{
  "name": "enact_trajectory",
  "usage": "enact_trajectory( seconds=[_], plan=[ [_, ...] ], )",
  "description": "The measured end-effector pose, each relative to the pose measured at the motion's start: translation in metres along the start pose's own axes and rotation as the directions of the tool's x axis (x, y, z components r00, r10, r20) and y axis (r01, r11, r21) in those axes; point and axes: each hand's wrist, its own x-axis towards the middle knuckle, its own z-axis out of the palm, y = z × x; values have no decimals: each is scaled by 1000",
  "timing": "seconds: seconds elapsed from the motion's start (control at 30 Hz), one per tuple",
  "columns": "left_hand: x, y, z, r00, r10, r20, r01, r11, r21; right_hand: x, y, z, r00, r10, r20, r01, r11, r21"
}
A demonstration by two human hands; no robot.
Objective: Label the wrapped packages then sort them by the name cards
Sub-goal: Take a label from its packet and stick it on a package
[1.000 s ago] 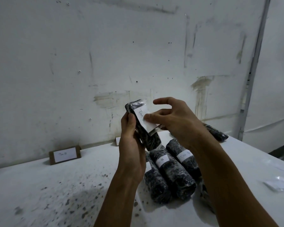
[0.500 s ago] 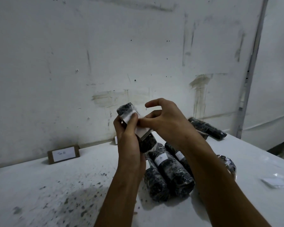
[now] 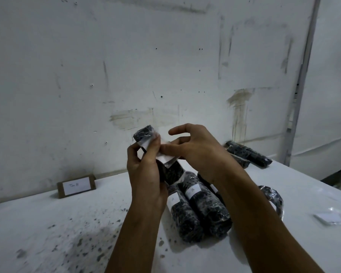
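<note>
The left hand (image 3: 144, 174) grips one roll (image 3: 170, 170). The right hand (image 3: 193, 148) pinches its label (image 3: 165, 157). Two labelled rolls (image 3: 205, 205) lie together on the bench (image 3: 47, 223), one name card (image 3: 76, 185) behind.

Left hand (image 3: 144, 174) grips wrapped package (image 3: 170, 170); right hand (image 3: 195, 148) pinches label (image 3: 164, 157)

The left hand (image 3: 146, 170) slid its thumb up over the white label (image 3: 164, 157), which had lain bare a second earlier, and the held package (image 3: 158, 154) sank lower, with the right hand (image 3: 195, 150) pinching beside it.
</note>
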Motion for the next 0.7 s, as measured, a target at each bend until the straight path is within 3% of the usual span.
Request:
enact_trajectory(
  seconds=[0.2, 0.27, 0.33, 0.4, 0.57, 0.7],
  plan=[
    [-1, 0, 0, 1000, -27, 4, 27, 1000, -1, -3, -1, -1, 999, 16, 38, -17, 1000, 13],
    [-1, -2, -1, 998, -61, 19, 62, 998, -24, -5, -1, 1, 1000, -6, -16, 4, 992, -125],
    [1, -2, -3, 996, -83, 39, 85, 995, -51, -6, 0, 1, 994, -71, -78, 38, 931, -363],
    [2, 2, -4, 994, -89, 60, 94, 991, -99, -7, 1, 1, 991, -97, -90, 41, 869, -493],
    [-2, 5, 1, 995, -69, 66, 84, 964, -252, -3, 1, -8, 997, 21, 80, 8, 937, -350],
    [-6, 1, 1, 999, 3, 42, 10, 952, -305, 0, 4, -14, 985, 35, 172, 37, 916, -399]
  ],
)
